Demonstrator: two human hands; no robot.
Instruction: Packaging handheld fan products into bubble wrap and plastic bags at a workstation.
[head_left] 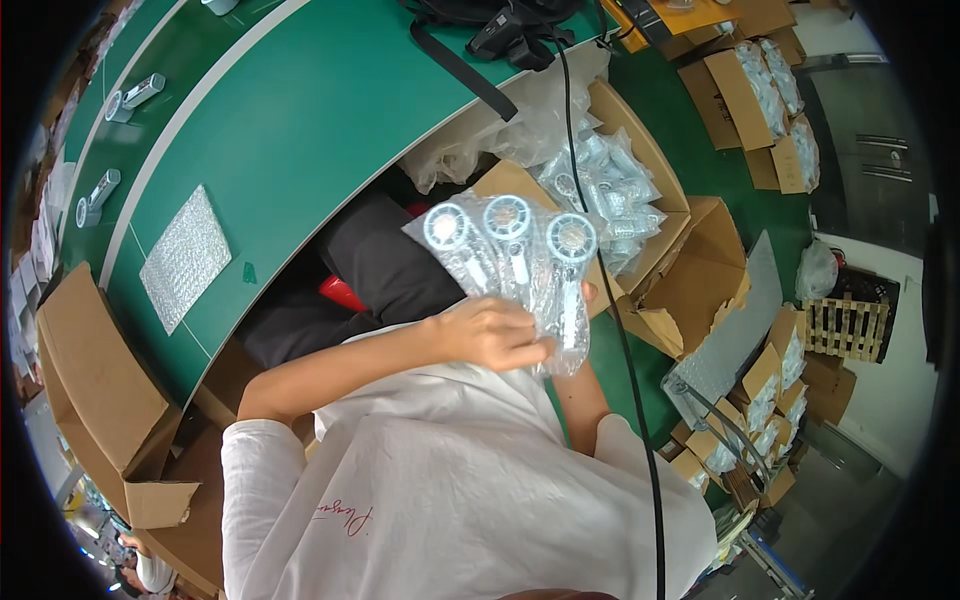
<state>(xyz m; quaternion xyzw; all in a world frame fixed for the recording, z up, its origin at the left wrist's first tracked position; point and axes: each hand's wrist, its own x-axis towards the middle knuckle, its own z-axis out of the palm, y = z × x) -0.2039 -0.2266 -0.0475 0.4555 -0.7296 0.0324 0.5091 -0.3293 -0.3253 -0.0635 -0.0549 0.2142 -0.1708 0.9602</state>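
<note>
Above the Lap, Grasping a Wrapped Trio

Above black trousers (385, 255) and a white short-sleeved shirt (500, 470), grasping the lower, handle end of a bundle of three pale ring-headed devices in clear plastic wrapping (517, 262) with the left hand (492, 335), with fingers bent over its front. Tilted, with the ring heads pointing away from the shirt. Behind the bundle's right side, reaching up with the right hand (589, 293), mostly hidden; showing only some fingers at the wrapping's edge, so cannot tell how firmly clasped. Crossed from top to bottom, just right of the bundle, by a long thin black cable (636, 390).

Just beyond, next to an open brown cardboard box (643, 135) filled with many clear-bagged pale devices (615, 190), and near a second, ragged-edged brown carton (705, 280). To the left, along a broad green bench (300, 140), past a flat sheet of bubble wrap (187, 258), to two unwrapped ring-headed devices (97, 198) lying beyond a white stripe. At the bench's edge ahead, near a black strapped bag (490, 25). Farthest, on the right, past open cartons of bagged goods (728, 90) to a slatted wooden pallet (845, 328).
</note>
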